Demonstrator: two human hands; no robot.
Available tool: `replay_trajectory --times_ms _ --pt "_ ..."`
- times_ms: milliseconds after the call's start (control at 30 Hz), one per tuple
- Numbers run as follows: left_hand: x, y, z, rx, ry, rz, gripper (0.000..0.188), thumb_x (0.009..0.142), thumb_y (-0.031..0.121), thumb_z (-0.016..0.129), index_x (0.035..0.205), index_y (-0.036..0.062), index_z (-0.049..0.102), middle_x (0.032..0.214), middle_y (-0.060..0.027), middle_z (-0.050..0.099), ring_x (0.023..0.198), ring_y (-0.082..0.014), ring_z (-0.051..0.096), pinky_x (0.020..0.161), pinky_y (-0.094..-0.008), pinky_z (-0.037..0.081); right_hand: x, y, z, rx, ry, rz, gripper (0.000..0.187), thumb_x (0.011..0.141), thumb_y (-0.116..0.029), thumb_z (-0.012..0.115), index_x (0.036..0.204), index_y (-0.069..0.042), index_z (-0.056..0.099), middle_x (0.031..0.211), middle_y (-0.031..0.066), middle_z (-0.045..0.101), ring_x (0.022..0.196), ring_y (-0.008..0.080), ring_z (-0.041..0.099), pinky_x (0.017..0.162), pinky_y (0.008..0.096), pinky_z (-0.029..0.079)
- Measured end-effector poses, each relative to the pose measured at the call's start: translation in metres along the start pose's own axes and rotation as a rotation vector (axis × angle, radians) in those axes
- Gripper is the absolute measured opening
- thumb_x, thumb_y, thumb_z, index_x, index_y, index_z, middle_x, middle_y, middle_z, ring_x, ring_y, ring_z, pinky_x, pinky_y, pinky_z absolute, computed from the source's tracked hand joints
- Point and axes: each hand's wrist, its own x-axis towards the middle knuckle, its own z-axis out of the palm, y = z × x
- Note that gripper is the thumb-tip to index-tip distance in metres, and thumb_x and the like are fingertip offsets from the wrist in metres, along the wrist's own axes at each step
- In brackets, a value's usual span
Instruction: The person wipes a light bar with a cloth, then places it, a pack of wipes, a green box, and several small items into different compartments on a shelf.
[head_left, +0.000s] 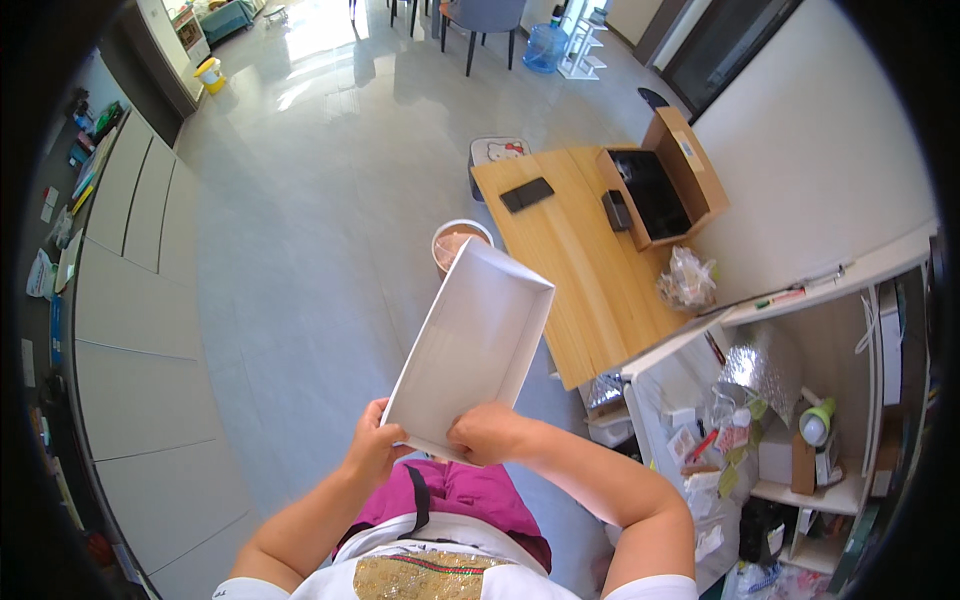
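Observation:
A shallow white open-topped box (470, 335) is held out in front of my body, tilted, with its far end raised to the right. The inside looks bare apart from my hand. My left hand (378, 442) grips the near left corner, thumb over the rim and fingers partly hidden under the wall. My right hand (488, 434) reaches over the near right side and is curled closed inside the near end, against the bottom. What its fingers hold, if anything, is hidden.
Right of the box stands a wooden table (570, 270) with a phone (527, 194), a carton (700, 185) and a plastic bag (688, 278). A round bin (462, 225) is just beyond the box. Cluttered shelves (800, 490) are near right; a long cabinet (140, 370) runs along the left.

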Motion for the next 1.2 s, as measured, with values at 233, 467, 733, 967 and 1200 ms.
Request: replay_trajectory --times_ms 233,467,733,967,1200 --pt "0.068 0.034 -0.035 -0.045 0.189 0.006 0.056 0.065 0.001 0.053 0.118 0.0027 0.035 0.109 -0.0141 0.049 0.100 -0.0268 0.054 0.084 -0.0459 0.049 0.080 0.050 -0.036 0.654 0.401 -0.040 0.010 0.070 -0.004 0.055 0.077 -0.005 0.062 0.069 0.0077 0.060 0.059 0.0222 0.058 0.053 0.0340 0.045" --pt "0.207 0.076 -0.055 -0.144 0.424 0.142 0.055 0.066 -0.004 0.046 0.119 0.0068 0.034 0.109 -0.0116 0.048 0.099 -0.0233 0.053 0.083 -0.0422 0.050 0.181 0.223 -0.036 2.530 0.861 -0.139 0.012 0.073 -0.009 0.049 0.073 -0.003 0.060 0.072 0.0096 0.058 0.055 0.0181 0.048 0.053 0.0286 0.041" --pt "0.347 0.082 -0.076 -0.219 0.502 0.103 0.053 0.068 -0.003 0.046 0.118 0.0063 0.032 0.110 -0.0118 0.046 0.099 -0.0238 0.053 0.086 -0.0445 0.050 0.324 0.476 0.040 2.483 1.531 0.837 0.038 0.084 -0.019 0.044 0.115 0.003 0.049 0.122 0.0202 0.049 0.111 0.0325 0.049 0.100 0.0442 0.033" --pt "0.389 0.084 -0.076 -0.194 0.478 0.050 0.055 0.067 -0.005 0.045 0.120 0.0061 0.032 0.112 -0.0123 0.046 0.102 -0.0261 0.053 0.088 -0.0459 0.048 0.338 0.495 0.027 2.381 1.226 0.860 0.075 0.091 -0.039 0.047 0.143 0.002 0.013 0.151 0.0188 0.013 0.139 0.0329 0.011 0.112 0.0466 0.009" --pt "0.391 0.104 -0.059 -0.165 0.306 0.093 0.061 0.067 -0.008 0.042 0.125 0.0076 0.031 0.116 -0.0126 0.046 0.105 -0.0281 0.053 0.088 -0.0436 0.047 0.284 0.361 -0.082 1.902 0.966 0.536 0.079 0.091 -0.053 0.042 0.145 -0.002 0.015 0.147 0.0155 0.026 0.135 0.0219 0.026 0.107 0.0305 0.021"
